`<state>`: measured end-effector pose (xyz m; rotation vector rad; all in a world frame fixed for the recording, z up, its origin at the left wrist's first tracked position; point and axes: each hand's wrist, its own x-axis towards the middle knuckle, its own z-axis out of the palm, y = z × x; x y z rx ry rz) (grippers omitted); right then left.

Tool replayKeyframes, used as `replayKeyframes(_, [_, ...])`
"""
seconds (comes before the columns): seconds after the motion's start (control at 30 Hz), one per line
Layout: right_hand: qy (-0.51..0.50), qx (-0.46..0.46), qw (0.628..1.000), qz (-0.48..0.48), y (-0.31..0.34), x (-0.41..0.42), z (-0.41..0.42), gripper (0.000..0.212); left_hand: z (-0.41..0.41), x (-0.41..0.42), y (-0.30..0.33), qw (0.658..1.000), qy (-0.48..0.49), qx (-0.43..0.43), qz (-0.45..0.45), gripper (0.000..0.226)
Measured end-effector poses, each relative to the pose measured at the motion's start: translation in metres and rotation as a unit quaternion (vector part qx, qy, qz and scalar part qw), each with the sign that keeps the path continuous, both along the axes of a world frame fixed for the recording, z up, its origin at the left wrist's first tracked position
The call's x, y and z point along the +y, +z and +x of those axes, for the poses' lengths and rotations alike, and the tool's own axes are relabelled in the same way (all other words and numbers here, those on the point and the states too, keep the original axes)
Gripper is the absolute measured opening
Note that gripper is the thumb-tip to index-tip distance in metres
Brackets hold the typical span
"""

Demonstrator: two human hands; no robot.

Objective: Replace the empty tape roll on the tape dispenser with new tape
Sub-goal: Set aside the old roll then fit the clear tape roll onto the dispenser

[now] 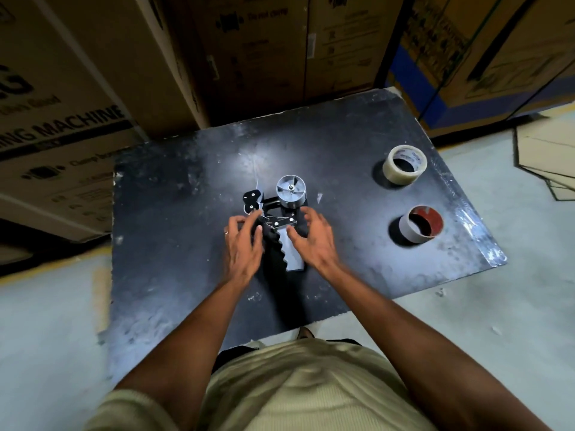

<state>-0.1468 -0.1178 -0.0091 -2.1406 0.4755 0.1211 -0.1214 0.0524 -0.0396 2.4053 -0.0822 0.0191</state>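
Two hands over the tape dispenser (281,213), which lies flat near the middle of the black table (342,135), handle toward the person. Its grey spool hub (291,191) is bare, no roll on it. Left hand (242,244) sits at the dispenser's left side, fingers spread and loosely bent, tips near the metal blade end; slightly blurred, so can't tell if they touch. Right hand (314,236) is at the right side, fingers spread and lightly curled, just beside the handle, gripping nothing. Clear tape roll (404,164) lies flat near the table's far right edge. Empty core (421,225), grey outside and red inside, sits just nearer on the same side, tilted. Both well apart from the dispenser. Cardboard boxes (264,42) stacked behind the table.
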Motion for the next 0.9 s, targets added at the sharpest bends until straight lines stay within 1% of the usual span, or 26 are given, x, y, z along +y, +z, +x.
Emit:
replayKeyframes(0.1, [0.032, 0.013, 0.999, -0.009, -0.001, 0.001, 0.004, 0.072, 0.000, -0.005, 0.000, 1.000, -0.006, 0.005, 0.021, 0.037])
replayKeyframes(0.23, [0.059, 0.017, 0.998, -0.028, -0.005, 0.007, 0.009, 0.076, 0.005, -0.001, -0.001, 0.999, -0.024, -0.005, 0.040, 0.035])
replayKeyframes(0.33, [0.047, 0.022, 0.998, -0.033, -0.009, 0.008, 0.012, 0.072, 0.009, 0.002, -0.001, 0.998, -0.017, -0.006, 0.054, 0.033])
replayKeyframes(0.43, [0.032, 0.034, 0.998, -0.052, -0.011, 0.011, 0.013, 0.066, 0.011, -0.001, 0.003, 0.999, 0.006, -0.001, 0.038, 0.027])
replayKeyframes(0.53, [0.001, 0.043, 0.998, -0.035, -0.012, 0.016, 0.014, 0.064, 0.016, -0.006, 0.009, 0.998, 0.022, 0.000, 0.052, 0.021])
replayKeyframes(0.63, [-0.024, 0.040, 0.999, -0.020, -0.017, 0.018, 0.013, 0.064, 0.022, -0.005, 0.014, 0.997, 0.026, 0.006, 0.075, 0.021])
replayKeyframes(0.73, [-0.048, 0.052, 0.997, -0.009, -0.016, 0.019, 0.013, 0.065, 0.024, -0.005, 0.015, 0.997, 0.032, -0.003, 0.077, 0.020])
replayKeyframes(0.9, [-0.097, 0.079, 0.992, 0.000, -0.017, 0.020, 0.016, 0.056, 0.025, -0.006, 0.015, 0.996, 0.037, -0.010, 0.078, 0.019])
